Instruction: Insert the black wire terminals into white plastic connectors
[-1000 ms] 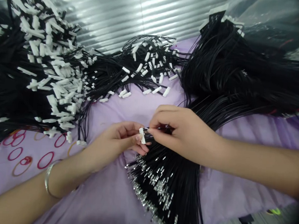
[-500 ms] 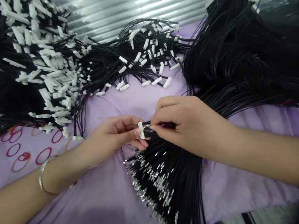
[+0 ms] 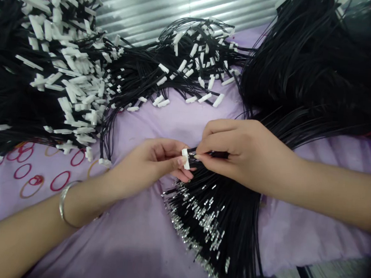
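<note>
My left hand (image 3: 151, 164) pinches a small white plastic connector (image 3: 185, 158) between thumb and fingers at the centre of the view. My right hand (image 3: 236, 154) is closed on thin black wires (image 3: 215, 153) whose ends meet that connector. Right below both hands lies a fanned bundle of black wires with bare metal terminals (image 3: 204, 220), spreading toward the near edge. A metal bangle (image 3: 64, 202) circles my left wrist.
A purple cloth (image 3: 125, 237) with red ring prints covers the surface. Heaps of black wires fitted with white connectors (image 3: 67, 81) fill the left and back middle (image 3: 192, 66). A thick mass of black wire (image 3: 311, 76) lies at the right. Corrugated metal (image 3: 145, 5) stands behind.
The view has shifted slightly, so both hands appear a little further right. My hands hold the same connector and wires in the same pinch.
</note>
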Demonstrator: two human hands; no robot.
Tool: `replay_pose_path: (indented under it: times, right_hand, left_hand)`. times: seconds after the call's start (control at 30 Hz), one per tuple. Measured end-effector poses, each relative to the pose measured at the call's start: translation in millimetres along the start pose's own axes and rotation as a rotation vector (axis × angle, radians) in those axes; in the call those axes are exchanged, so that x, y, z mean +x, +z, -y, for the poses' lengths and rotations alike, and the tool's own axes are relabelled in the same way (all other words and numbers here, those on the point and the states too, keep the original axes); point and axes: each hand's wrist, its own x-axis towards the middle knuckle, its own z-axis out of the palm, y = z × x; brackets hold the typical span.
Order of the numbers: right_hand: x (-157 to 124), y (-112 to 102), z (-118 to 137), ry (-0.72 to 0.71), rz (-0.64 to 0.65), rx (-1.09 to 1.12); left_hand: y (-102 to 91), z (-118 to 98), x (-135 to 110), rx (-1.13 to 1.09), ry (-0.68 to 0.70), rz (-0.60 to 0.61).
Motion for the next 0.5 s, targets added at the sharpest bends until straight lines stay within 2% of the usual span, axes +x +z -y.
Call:
replay_pose_path:
  times: [0.17, 0.4, 0.5]
  right_hand:
    - [-1.3, 1.7, 0.7, 0.048, 0.021, 0.001]
    - [0.3, 2.6, 1.5, 0.188, -0.075, 0.043]
    - [1.1, 1.4, -0.1, 0.193, -0.053, 0.049]
  left_hand:
    - [1.9, -0.5, -0.3, 0.030, 0.016, -0.002]
    - [2.7, 0.0, 0.0, 0.013, -0.016, -0.043]
    - [3.1, 0.1, -0.9, 0.009, -0.029, -0.068]
